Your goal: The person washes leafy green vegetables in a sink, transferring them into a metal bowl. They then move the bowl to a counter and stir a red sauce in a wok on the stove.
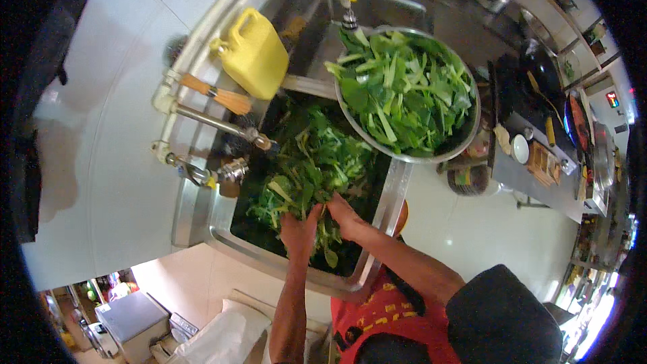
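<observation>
Both hands are down in a steel sink (269, 256) full of leafy greens (313, 162), with dark water around them. My left hand (298, 231) is closed on a bunch of the greens, its fingertips partly covered by leaves. Right beside it, my right hand (344, 216) grips the same bunch, its fingers mostly hidden. Some stems and leaves hang below the hands toward the sink's near edge. At the far right of the sink rests a big round steel bowl (476, 118) heaped with cut greens (404, 91).
Along the left wall run white pipes with a metal tap (232, 170). A yellow jug (255, 54) and a wooden-handled brush (216, 94) sit at the sink's left side. Over to the right stand a counter with a white bowl (519, 149) and a dark wok (539, 67).
</observation>
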A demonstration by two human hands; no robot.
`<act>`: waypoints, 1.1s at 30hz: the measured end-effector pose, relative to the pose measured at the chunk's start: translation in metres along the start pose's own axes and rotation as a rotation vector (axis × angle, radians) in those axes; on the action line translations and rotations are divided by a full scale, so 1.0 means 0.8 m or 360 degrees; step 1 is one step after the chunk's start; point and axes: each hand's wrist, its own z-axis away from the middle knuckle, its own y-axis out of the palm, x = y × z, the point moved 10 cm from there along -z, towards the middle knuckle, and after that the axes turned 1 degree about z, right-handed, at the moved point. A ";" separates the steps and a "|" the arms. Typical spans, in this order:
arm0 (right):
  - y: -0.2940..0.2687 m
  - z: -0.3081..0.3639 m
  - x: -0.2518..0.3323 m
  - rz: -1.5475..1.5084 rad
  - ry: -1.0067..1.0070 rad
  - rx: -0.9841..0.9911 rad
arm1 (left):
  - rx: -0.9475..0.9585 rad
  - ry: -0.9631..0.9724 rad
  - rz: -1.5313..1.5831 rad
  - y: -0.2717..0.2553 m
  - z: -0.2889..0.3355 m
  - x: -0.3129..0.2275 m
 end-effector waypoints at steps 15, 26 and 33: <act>-0.059 0.212 0.337 -0.0827 -0.0584 0.0581 | -0.0309 0.0647 0.0099 -0.154 0.079 -0.340; -0.294 0.216 0.517 -0.0480 -0.0825 0.0114 | 0.0076 0.1180 0.0803 -0.013 -0.002 -0.596; -0.429 0.102 0.456 0.0468 -0.0848 -0.0675 | 0.0085 0.0773 0.0135 0.142 -0.094 -0.555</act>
